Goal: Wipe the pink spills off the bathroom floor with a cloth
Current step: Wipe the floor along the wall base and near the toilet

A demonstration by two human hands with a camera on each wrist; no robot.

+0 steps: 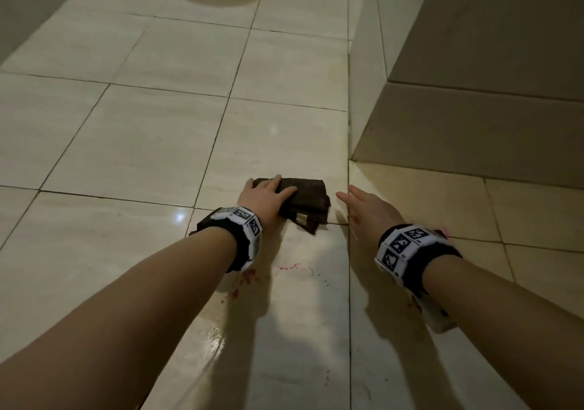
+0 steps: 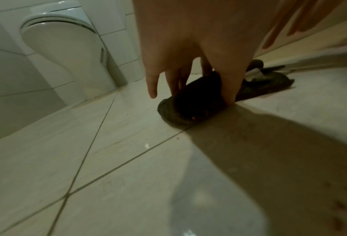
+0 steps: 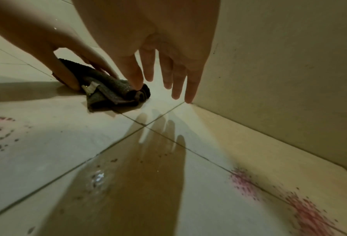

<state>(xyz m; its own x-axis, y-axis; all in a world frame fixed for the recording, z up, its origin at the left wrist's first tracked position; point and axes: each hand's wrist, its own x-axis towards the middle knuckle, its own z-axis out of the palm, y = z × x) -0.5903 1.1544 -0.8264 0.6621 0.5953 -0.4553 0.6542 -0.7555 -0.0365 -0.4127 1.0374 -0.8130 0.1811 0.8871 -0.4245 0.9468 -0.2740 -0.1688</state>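
A dark folded cloth (image 1: 311,196) lies on the pale tiled floor (image 1: 142,144). My left hand (image 1: 268,192) lies flat on its left half, with straight fingers and the thumb pressing down. The left wrist view shows the cloth (image 2: 180,115) bunched under the left hand (image 2: 188,55). My right hand (image 1: 363,209) hovers just right of the cloth, open and holding nothing. In the right wrist view its fingers (image 3: 176,83) point down beside the cloth (image 3: 112,94). Pink spills (image 1: 249,278) dot the floor under my left wrist. A larger pink spill (image 3: 305,210) lies along the wall base.
A tiled wall corner (image 1: 442,125) juts out at the right, close to my right hand. A white toilet (image 2: 67,47) stands ahead at the far end. The floor in front of me has a wet sheen (image 1: 221,340).
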